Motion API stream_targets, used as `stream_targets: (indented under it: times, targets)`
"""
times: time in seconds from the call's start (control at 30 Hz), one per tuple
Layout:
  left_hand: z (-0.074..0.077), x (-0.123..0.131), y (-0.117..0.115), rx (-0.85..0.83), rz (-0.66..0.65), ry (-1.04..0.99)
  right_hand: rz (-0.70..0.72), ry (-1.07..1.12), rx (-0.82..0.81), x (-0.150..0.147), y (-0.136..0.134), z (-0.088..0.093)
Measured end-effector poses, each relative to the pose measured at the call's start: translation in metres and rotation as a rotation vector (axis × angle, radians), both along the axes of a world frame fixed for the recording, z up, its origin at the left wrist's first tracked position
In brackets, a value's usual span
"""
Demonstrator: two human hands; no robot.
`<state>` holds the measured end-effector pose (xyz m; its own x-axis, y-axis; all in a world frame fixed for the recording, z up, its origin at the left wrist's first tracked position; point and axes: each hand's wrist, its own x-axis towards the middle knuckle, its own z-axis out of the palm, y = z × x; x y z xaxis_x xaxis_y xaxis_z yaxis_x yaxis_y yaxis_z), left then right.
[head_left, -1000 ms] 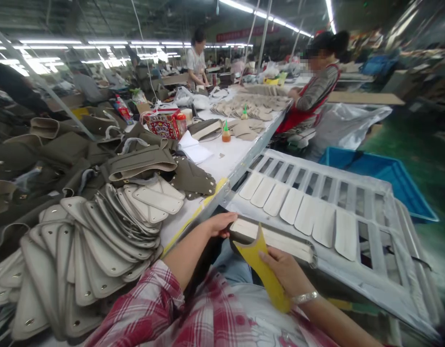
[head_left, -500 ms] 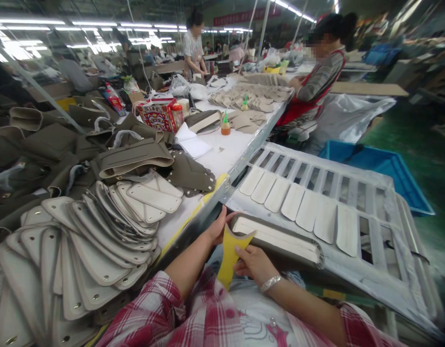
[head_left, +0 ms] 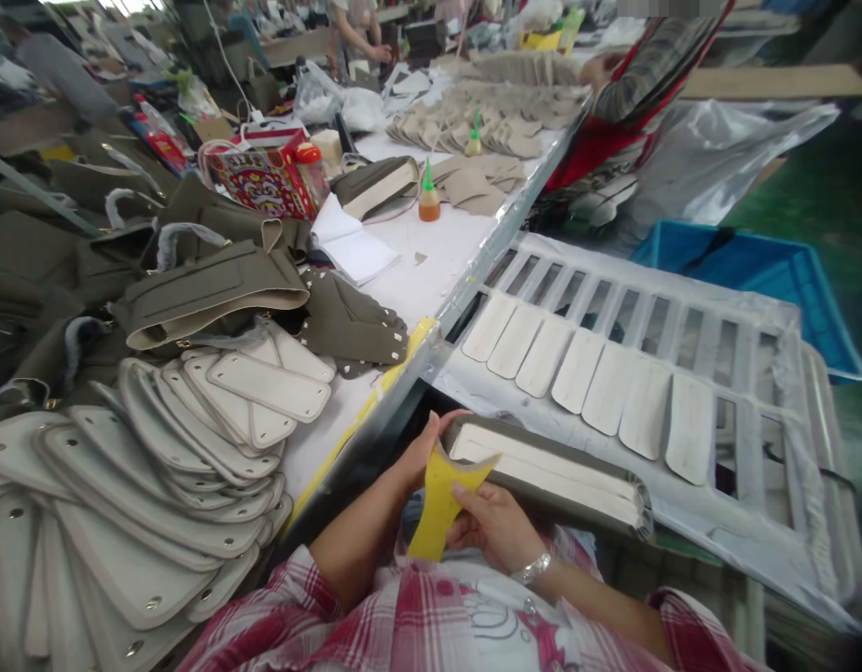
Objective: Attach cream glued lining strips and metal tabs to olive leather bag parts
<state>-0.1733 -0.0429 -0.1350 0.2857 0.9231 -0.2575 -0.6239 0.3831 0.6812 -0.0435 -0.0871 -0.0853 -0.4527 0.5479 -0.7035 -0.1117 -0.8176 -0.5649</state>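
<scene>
A yellow curved piece [head_left: 441,499] with a notched upper end is pinched between the thumb and fingers of my right hand [head_left: 491,527]. Behind it lies a long dark olive bag part with a white base [head_left: 549,471], its near-left end against the yellow piece. My left hand [head_left: 425,453] holds that left end of the bag part, thumb up, with its fingers partly hidden behind the piece. Cream rounded strips [head_left: 591,383] stand in a row on a white slatted rack [head_left: 745,467] just beyond.
Left, a table [head_left: 347,420] bears grey-white panels [head_left: 130,532], olive bags [head_left: 214,289], a glue bottle [head_left: 429,201] and a red box [head_left: 263,177]. A blue bin [head_left: 787,271] stands at right. A person in a red apron [head_left: 613,131] is at the table's far side.
The head view has tilted down and shifted, so the table and rack sit differently in it. Both hands keep their hold, and the yellow piece stays at the bag part's left end.
</scene>
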Motion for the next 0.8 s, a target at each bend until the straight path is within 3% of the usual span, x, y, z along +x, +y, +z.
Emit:
stream_targets:
  times: [0.13, 0.37, 0.5, 0.6, 0.7, 0.8]
  targets:
    - [0.003, 0.001, 0.007, -0.021, -0.019, 0.125, 0.015, 0.011, -0.015, 0.005, 0.002, -0.01]
    - [0.023, 0.006, 0.016, 0.076, -0.011, 0.492, 0.057, -0.03, 0.013, 0.013, 0.004, -0.016]
    - [0.023, 0.012, 0.015, 0.059, 0.011, 0.577, 0.026, -0.05, 0.02, 0.019, 0.004, -0.016]
    - [0.023, 0.007, 0.015, 0.089, -0.007, 0.747, 0.007, -0.086, 0.029, 0.02, 0.004, -0.015]
    - [0.034, -0.001, 0.021, 0.195, -0.086, 1.072, 0.006, -0.113, 0.058, 0.016, 0.003, -0.009]
    - [0.051, 0.004, 0.027, 0.431, -0.046, 1.35, 0.021, -0.147, 0.13, 0.011, -0.001, 0.0]
